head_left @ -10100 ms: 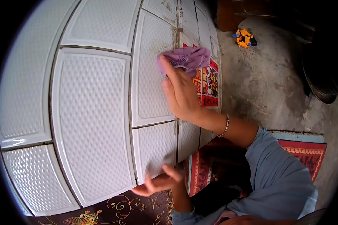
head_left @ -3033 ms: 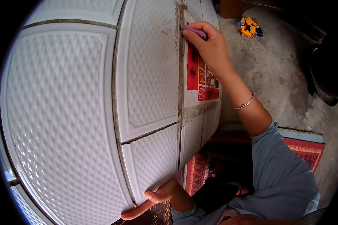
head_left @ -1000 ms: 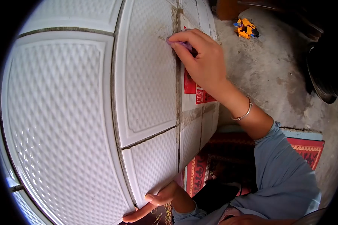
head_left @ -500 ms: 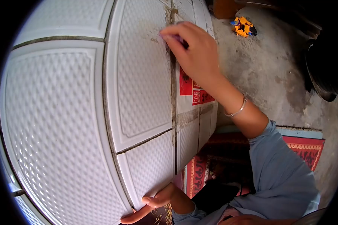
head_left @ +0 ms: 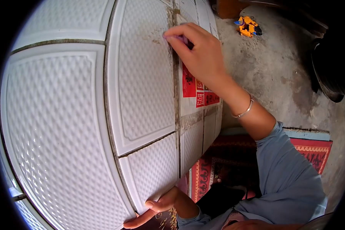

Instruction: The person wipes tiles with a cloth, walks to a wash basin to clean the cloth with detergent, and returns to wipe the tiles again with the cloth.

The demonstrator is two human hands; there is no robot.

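My right hand [head_left: 203, 53], with a bracelet [head_left: 244, 109] on its wrist, pinches a bunched purple cloth [head_left: 183, 39]. Most of the cloth is hidden by the fingers. Its tip touches the white textured tile [head_left: 147, 80] beside a dirty grout seam and brownish marks [head_left: 151, 36]. Below the hand, a red printed sheet [head_left: 189, 86] is partly covered by it. My left hand [head_left: 157, 209] rests at the lower tile edge, thumb and a finger apart, holding nothing.
An orange and blue toy [head_left: 248, 27] lies on the concrete floor [head_left: 272, 76]. A red patterned mat [head_left: 312, 153] is below right. Dark rounded objects stand at the right edge. Dark cloth with gold patterns shows beneath the tiled surface.
The cloth, spread wide at first, is now bunched in my right hand, which has moved from the sheet's edge left onto the tile. My left hand now rests on the lower edge.
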